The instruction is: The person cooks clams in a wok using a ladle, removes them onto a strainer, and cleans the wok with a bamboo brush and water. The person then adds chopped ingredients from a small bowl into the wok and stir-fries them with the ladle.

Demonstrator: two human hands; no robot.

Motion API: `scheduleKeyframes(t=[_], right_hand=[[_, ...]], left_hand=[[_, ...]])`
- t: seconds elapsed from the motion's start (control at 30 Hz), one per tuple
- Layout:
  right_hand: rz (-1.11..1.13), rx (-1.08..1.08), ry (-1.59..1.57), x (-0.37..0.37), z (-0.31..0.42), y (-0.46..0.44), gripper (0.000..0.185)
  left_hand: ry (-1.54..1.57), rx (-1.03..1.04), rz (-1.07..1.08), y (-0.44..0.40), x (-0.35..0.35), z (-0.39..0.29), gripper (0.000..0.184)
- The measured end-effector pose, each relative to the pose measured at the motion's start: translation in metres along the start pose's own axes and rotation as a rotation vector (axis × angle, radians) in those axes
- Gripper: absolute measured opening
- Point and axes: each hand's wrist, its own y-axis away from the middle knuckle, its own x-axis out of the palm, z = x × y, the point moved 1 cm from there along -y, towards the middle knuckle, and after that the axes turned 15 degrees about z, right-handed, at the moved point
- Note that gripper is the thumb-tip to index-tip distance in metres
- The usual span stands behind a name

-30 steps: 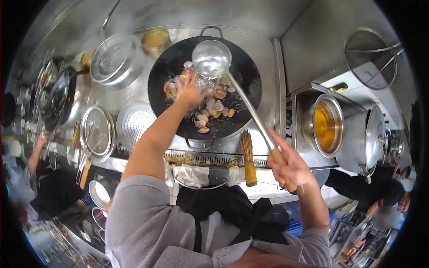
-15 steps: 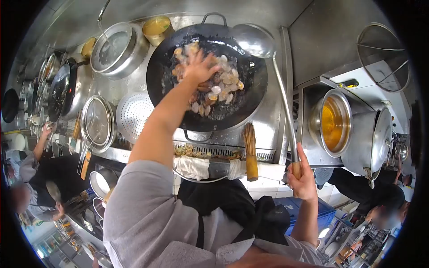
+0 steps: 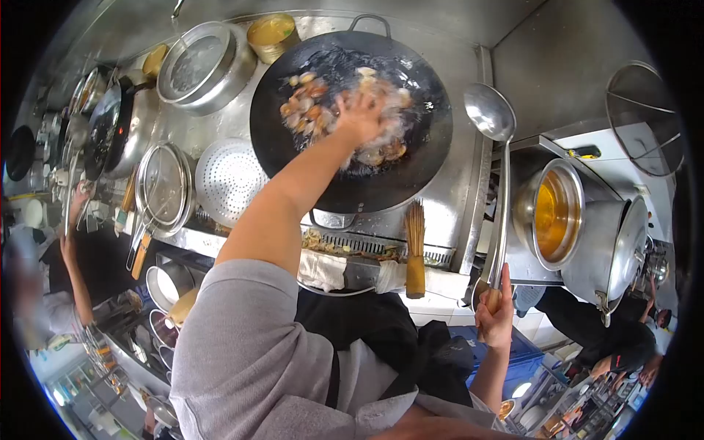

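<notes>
Inside the large black wok (image 3: pixel 293 172), my left hand (image 3: pixel 361 117) is spread with its fingers apart among wet clams (image 3: pixel 304 110); splashing water blurs the fingertips. Liquid covers part of the wok's bottom. My right hand (image 3: pixel 496 312) is wrapped round the wooden handle of a long metal ladle (image 3: pixel 490 111), with one finger stretched along the shaft. The ladle's bowl is upright at the right of the wok, over the steel counter edge, apart from the wok.
A bamboo brush (image 3: pixel 415 257) lies on the front ledge. Left of the wok are a perforated strainer (image 3: pixel 231 180), a round sieve (image 3: pixel 163 187) and a steel pot (image 3: pixel 196 66). A bowl of yellow liquid (image 3: pixel 554 213) stands right. Other people work at both sides.
My left hand has moved right through the clams, which have shifted and spread. The ladle has swung from over the wok to its right, with my right hand further right and lower.
</notes>
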Motion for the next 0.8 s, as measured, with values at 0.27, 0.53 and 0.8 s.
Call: scheduleKeyframes(t=[0.27, 0.53, 0.8], right_hand=[[0.001, 0.018, 0.011, -0.004, -0.011, 0.004, 0.095], [-0.018, 0.017, -0.024, 0.002, -0.013, 0.011, 0.095], [-0.011, 0.013, 0.139, 0.010, -0.007, 0.008, 0.091]], left_hand=[[-0.346, 0.036, -0.017, 0.047, -0.041, 0.059, 0.071], [-0.329, 0.101, 0.200, 0.096, -0.049, 0.026, 0.064], [-0.095, 0.145, 0.112, 0.040, -0.043, 0.035, 0.066]])
